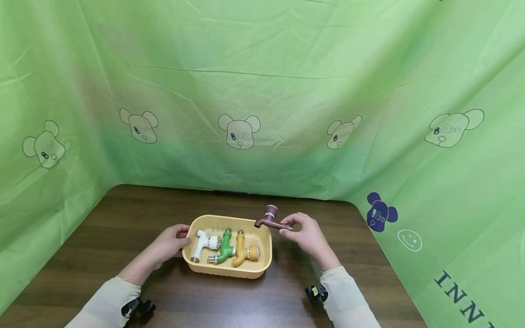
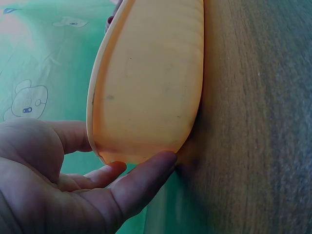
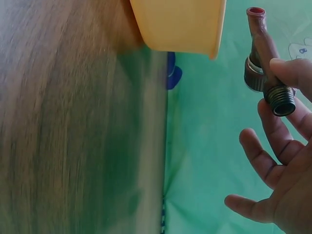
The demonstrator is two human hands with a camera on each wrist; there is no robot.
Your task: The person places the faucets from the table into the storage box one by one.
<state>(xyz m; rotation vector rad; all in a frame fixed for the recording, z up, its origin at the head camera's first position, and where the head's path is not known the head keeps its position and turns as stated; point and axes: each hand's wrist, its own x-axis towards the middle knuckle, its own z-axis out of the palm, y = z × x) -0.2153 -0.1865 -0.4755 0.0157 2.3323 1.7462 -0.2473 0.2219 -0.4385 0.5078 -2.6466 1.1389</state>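
Observation:
A yellow plastic tub [image 1: 227, 272] stands on the table, and my left hand [image 1: 173, 242] holds its left end. In the left wrist view the thumb [image 2: 78, 135] reaches over the rim while the other fingers touch the outer wall. Inside the tub lie a white tap [image 1: 200, 245], a green tap [image 1: 226, 248] and an orange-yellow tap [image 1: 241, 251], side by side. Above the tub's right rim, a dark red tap [image 1: 270, 221] is pinched by its threaded end between thumb and fingers of my right hand [image 1: 306, 234]. Its remaining fingers spread apart in the right wrist view.
The brown wooden table [image 1: 184, 303] spreads around the tub. A green cloth [image 1: 283, 164] with printed bear heads hangs behind it and on both sides. Black devices are strapped at the left wrist [image 1: 138, 309] and the right wrist [image 1: 316, 292].

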